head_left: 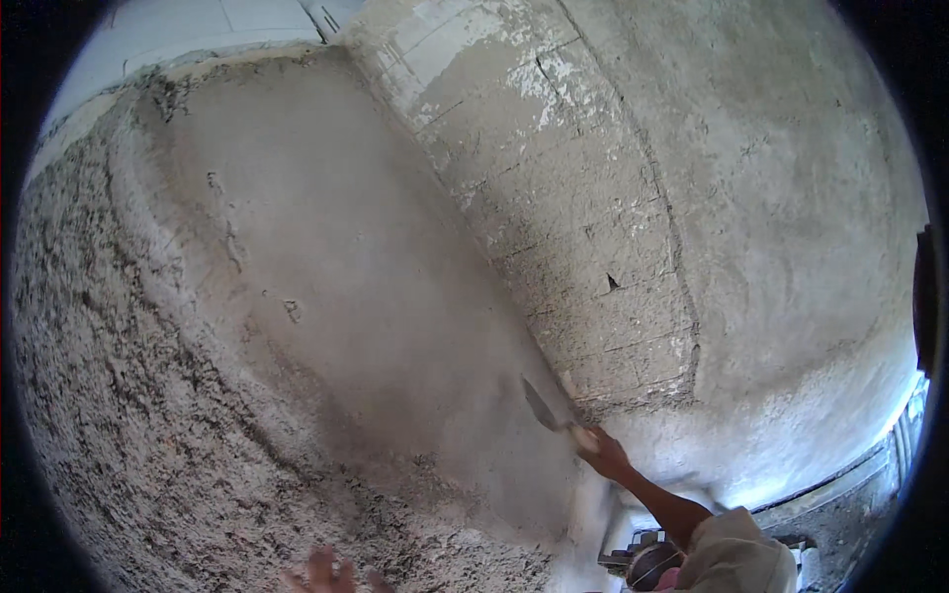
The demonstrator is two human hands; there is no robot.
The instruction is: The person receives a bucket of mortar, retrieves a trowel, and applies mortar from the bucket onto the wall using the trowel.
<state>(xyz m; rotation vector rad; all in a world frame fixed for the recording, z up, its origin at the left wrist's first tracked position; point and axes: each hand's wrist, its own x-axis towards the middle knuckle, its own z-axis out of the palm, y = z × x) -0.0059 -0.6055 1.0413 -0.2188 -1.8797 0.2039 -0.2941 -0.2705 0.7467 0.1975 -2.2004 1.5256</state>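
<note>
My right hand (605, 457) grips the pale handle of a trowel (544, 405), its metal blade on or very near the smooth, damp-looking grey plaster (346, 237), beside the inner corner where two wall faces meet. At the bottom edge my left hand (329, 575) shows blurred, spread fingers with nothing visible in them, in front of the rough, lumpy band of mortar (148, 376). Right of the corner is an older wall face (583, 217) with cracks, grooves and flaking white patches.
A more evenly coated wall (801, 217) curves away at the right. Below my right arm sit a dark round object with something pink (652, 565) and some small blocks, partly hidden. A floor ledge (811, 499) runs at lower right. A white surface (198, 30) is at top left.
</note>
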